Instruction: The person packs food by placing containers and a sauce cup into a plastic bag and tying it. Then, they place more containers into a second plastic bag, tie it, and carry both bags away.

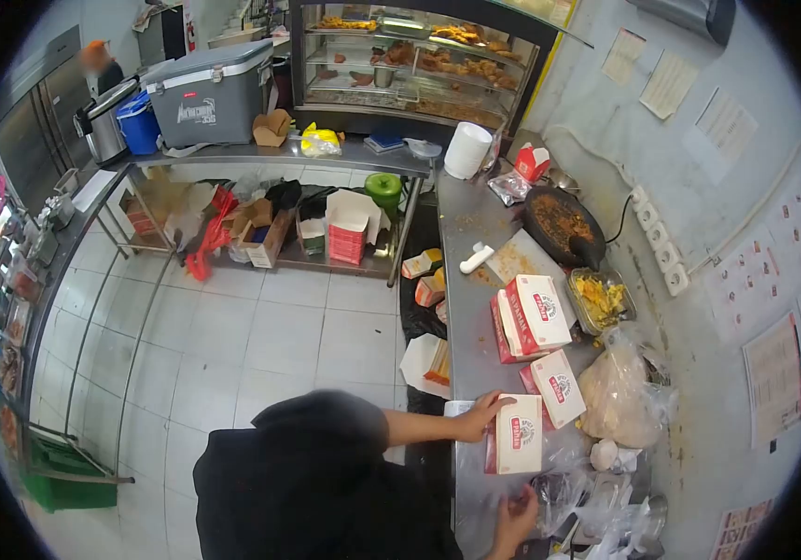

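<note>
My left hand (pixel 480 417) reaches over the metal counter, its fingers closed on the near edge of a closed white-and-red food box (pixel 519 437). My right hand (pixel 516 519) is lower down beside clear plastic bags (pixel 564 495), its fingers loosely bent with thumb and fingers apart. Nothing shows in it. A second closed box (pixel 557 388) sits just beyond the first. Further along the counter are stacked boxes (pixel 537 315) with the same print. A bulging clear plastic bag (pixel 622 392) with pale contents rests against the wall side.
A stone mortar (pixel 564 224) with reddish paste, a tray of yellow food (pixel 600 301) and a white stack of containers (pixel 466 149) occupy the counter. A glass food display (pixel 414 65) and grey cooler box (pixel 209 93) stand beyond. Open cartons (pixel 426 366) lie at the counter's left edge.
</note>
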Demonstrator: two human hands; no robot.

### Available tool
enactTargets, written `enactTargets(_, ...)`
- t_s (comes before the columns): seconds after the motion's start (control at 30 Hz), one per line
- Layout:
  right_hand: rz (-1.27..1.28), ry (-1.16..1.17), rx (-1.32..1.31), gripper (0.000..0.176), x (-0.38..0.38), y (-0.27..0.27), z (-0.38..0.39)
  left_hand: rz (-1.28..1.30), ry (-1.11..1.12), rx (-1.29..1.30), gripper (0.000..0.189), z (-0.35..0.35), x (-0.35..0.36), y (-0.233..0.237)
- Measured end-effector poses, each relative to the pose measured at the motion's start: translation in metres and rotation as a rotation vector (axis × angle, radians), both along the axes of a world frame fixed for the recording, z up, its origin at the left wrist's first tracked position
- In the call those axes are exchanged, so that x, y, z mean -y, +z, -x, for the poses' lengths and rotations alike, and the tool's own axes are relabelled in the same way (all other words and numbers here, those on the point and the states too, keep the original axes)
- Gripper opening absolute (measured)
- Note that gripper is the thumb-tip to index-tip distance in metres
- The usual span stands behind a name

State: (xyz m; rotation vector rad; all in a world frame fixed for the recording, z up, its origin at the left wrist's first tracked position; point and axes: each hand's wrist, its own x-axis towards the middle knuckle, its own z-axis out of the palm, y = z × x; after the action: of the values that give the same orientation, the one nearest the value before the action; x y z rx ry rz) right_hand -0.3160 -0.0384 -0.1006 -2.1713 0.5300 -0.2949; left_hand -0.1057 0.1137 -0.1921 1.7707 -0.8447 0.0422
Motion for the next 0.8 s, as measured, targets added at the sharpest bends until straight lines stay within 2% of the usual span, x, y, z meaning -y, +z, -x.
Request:
enactTargets(0.03, 0.092, -0.011, 0.160, 0.059, -0.014, -0.010, -0.012, 0.009, 0.005, 0.006, 0.087, -0.002, 0.001, 0.002)
enactTargets(0.13, 0.526, 0.124, -0.117, 0.087, -0.057, 0.015, -0.056, -0.005, 0.068, 0.015, 0.089, 0.004, 0.013, -0.008)
enactTargets(0.23, 0.608, 0.144, -0.276, 0.096, -0.055, -0.010, -0.073, -0.089, 0.041, 0.000, 0.097, 0.001, 0.012, -0.006)
enactTargets(0.33, 0.565, 0.215, -0.482, 0.099, -0.051, 0.007, -0.072, -0.262, -0.002, -0.061, 0.100, 0.006, -0.010, 0.016)
enactTargets(0.37, 0.546, 0.237, -0.554, 0.101, -0.051, 0.015, -0.075, -0.137, -0.111, -0.039, 0.095, 0.000, -0.023, 0.024)
enactTargets(0.4, 0.796, 0.194, -0.495, 0.083, -0.057, 0.019, -0.075, -0.012, -0.228, -0.017, 0.090, -0.006, -0.040, 0.030)
enactTargets(0.43, 0.721, 0.274, -0.538, 0.079, -0.057, 0.030, -0.079, 0.116, -0.349, 0.001, 0.085, -0.013, -0.057, 0.036)
enactTargets(0.5, 0.570, 0.432, -0.625, 0.070, -0.048, 0.051, -0.104, 0.022, -0.789, -0.526, 0.070, -0.062, -0.105, 0.071)
enactTargets(0.53, 0.751, 0.712, -0.595, 0.079, 0.010, -0.018, -0.101, -0.032, -0.998, -0.794, 0.063, -0.094, -0.134, 0.092)
enactTargets(0.57, 0.928, 0.975, -0.499, 0.089, 0.068, -0.088, -0.098, 0.017, -0.895, -0.618, 0.052, -0.125, -0.160, 0.109)
enactTargets(0.6, 0.676, 0.710, -0.588, 0.087, 0.023, -0.030, -0.117, 0.062, -0.790, -0.442, 0.042, -0.161, -0.188, 0.129)
enactTargets(0.63, 0.584, 0.562, -0.596, 0.085, -0.018, 0.003, -0.152, 0.022, -0.638, -0.267, 0.036, -0.203, -0.223, 0.162)
enactTargets(0.67, 0.546, 0.481, -0.567, 0.083, -0.039, 0.015, -0.183, -0.013, -0.481, -0.093, 0.030, -0.245, -0.259, 0.196)
enactTargets(0.7, 0.521, 0.420, -0.533, 0.080, -0.057, 0.019, -0.216, 0.109, -0.331, -0.329, 0.024, -0.285, -0.291, 0.221)
enactTargets(0.73, 0.498, 0.366, -0.496, 0.078, -0.074, 0.025, -0.248, 0.137, -0.175, 0.067, 0.021, -0.333, -0.325, 0.255)
enactTargets(0.77, 0.479, 0.319, -0.465, 0.076, -0.090, 0.030, -0.280, 0.081, 0.046, 0.177, 0.014, -0.368, -0.360, 0.295)
enactTargets(0.8, 0.466, 0.285, -0.436, 0.074, -0.105, 0.033, -0.311, 0.121, 0.200, 0.435, 0.011, -0.422, -0.391, 0.314)
